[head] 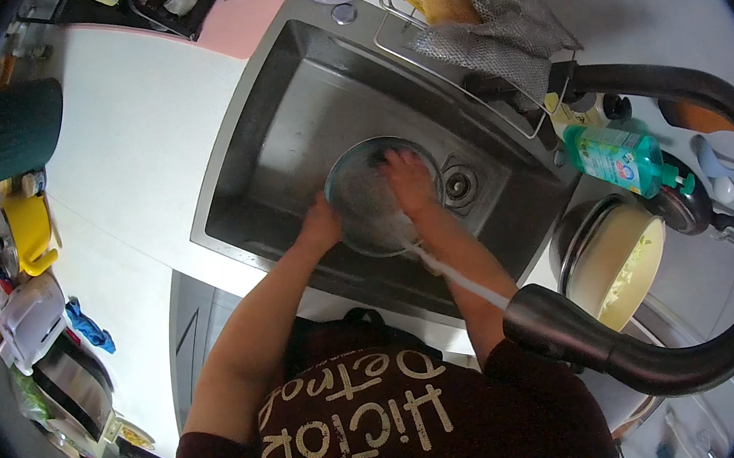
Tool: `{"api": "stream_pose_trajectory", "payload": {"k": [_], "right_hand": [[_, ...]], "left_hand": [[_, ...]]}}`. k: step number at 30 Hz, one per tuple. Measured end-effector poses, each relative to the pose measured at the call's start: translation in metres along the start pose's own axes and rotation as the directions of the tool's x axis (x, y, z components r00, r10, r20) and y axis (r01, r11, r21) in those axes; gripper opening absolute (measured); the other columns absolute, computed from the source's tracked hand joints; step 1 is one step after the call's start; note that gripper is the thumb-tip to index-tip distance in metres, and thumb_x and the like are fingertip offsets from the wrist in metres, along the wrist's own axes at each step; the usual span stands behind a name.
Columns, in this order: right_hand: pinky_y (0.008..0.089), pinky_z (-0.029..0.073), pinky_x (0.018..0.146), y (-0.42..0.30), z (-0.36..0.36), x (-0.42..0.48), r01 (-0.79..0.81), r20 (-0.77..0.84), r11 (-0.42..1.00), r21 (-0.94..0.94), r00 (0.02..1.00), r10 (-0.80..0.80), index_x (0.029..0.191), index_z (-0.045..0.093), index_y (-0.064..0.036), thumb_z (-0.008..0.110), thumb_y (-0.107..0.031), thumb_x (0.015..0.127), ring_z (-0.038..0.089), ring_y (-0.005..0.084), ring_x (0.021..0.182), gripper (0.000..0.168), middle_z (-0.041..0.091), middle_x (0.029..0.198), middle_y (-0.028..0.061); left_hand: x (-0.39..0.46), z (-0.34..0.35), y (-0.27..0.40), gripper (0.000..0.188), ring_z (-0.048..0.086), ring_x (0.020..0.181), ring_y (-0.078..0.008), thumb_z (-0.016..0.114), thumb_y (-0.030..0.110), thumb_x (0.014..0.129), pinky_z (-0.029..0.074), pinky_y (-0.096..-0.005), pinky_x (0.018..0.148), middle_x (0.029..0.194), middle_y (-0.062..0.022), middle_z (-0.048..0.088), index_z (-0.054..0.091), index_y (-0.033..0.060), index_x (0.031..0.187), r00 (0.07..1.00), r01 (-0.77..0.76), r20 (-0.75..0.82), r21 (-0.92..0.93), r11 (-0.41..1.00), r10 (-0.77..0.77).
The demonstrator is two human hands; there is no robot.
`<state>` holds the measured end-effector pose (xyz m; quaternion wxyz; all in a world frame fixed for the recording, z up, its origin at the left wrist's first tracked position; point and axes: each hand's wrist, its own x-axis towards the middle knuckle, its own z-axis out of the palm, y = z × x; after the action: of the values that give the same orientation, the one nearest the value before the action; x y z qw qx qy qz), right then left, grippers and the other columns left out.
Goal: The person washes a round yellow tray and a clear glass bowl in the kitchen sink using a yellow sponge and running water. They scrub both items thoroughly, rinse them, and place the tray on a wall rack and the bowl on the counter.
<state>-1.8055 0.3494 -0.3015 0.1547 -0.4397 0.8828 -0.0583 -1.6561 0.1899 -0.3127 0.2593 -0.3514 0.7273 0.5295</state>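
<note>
A round pan or basin, with water in it, sits in the dark kitchen sink, beside the drain. My left hand grips its rim at the left side. Inside it, towards the right, my right hand lies with fingers spread; whatever is under the palm is hidden, and a small dark patch shows at the fingertips. From the black pull-down faucet head a stream of water runs across into the near edge of the vessel, passing by my right forearm.
A wire rack with a grey mesh cloth stands behind the sink. Right of it are a green soap bottle and a cream pot holding chopped pale food. The white counter extends left, with a blue cloth and a yellow container.
</note>
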Motion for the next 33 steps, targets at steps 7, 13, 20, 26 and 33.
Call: {"api": "stream_pose_trajectory", "payload": {"k": [7,13,20,26,33], "right_hand": [[0.0414,0.044,0.083,-0.059,0.086,-0.027,-0.487,0.315,0.498,0.717,0.864,0.392,0.103,0.059,-0.009,0.053,-0.012,0.076,0.048,0.0337,0.099,0.028,0.048,0.111,0.0156],[0.0455,0.042,0.087,-0.024,0.010,0.007,-0.129,0.058,0.975,0.183,0.991,0.121,0.104,0.058,-0.007,0.056,-0.010,0.073,0.046,0.0386,0.104,0.032,0.047,0.115,0.0157],[0.0397,0.041,0.090,-0.031,0.084,-0.044,-0.440,0.415,0.511,0.739,0.894,0.169,0.114,0.054,-0.004,0.056,-0.014,0.080,0.047,0.0343,0.109,0.036,0.050,0.114,0.0184],[0.0411,0.040,0.088,-0.056,0.090,-0.032,-0.282,0.189,0.531,0.799,0.956,0.223,0.114,0.054,-0.005,0.056,-0.022,0.081,0.050,0.0331,0.105,0.036,0.053,0.110,0.0176],[0.0444,0.041,0.082,-0.062,0.047,-0.043,-0.312,0.306,0.907,0.281,0.926,0.224,0.112,0.053,-0.005,0.055,-0.017,0.081,0.052,0.0365,0.098,0.033,0.052,0.111,0.0182]], "left_hand": [[0.007,0.004,-0.005,0.043,0.056,0.088,-0.0462,0.052,0.010,0.083,0.047,-0.0491,0.076,0.096,-0.0319,0.056,0.032,-0.0034,0.118,0.998,-0.054,0.037,0.005,0.999,0.054],[-0.016,-0.022,0.032,0.037,0.062,0.080,-0.0362,0.050,0.013,0.089,0.053,-0.0433,0.055,0.092,-0.0248,0.058,0.033,0.0029,0.120,0.988,0.098,0.136,-0.185,0.978,-0.073],[-0.009,-0.012,0.021,0.033,0.062,0.079,-0.0334,0.044,0.024,0.093,0.056,-0.0425,0.053,0.097,-0.0217,0.057,0.037,0.0049,0.119,0.995,-0.012,0.093,-0.109,0.994,0.022],[-0.009,-0.015,0.019,0.041,0.061,0.085,-0.0316,0.042,0.034,0.094,0.057,-0.0411,0.057,0.106,-0.0206,0.055,0.037,0.0079,0.125,0.994,-0.099,0.047,-0.101,0.990,0.104],[-0.008,-0.015,0.019,0.050,0.060,0.087,-0.0303,0.044,0.037,0.093,0.057,-0.0393,0.056,0.113,-0.0177,0.053,0.031,0.0126,0.135,0.988,0.146,0.104,-0.344,0.928,-0.117]]}}
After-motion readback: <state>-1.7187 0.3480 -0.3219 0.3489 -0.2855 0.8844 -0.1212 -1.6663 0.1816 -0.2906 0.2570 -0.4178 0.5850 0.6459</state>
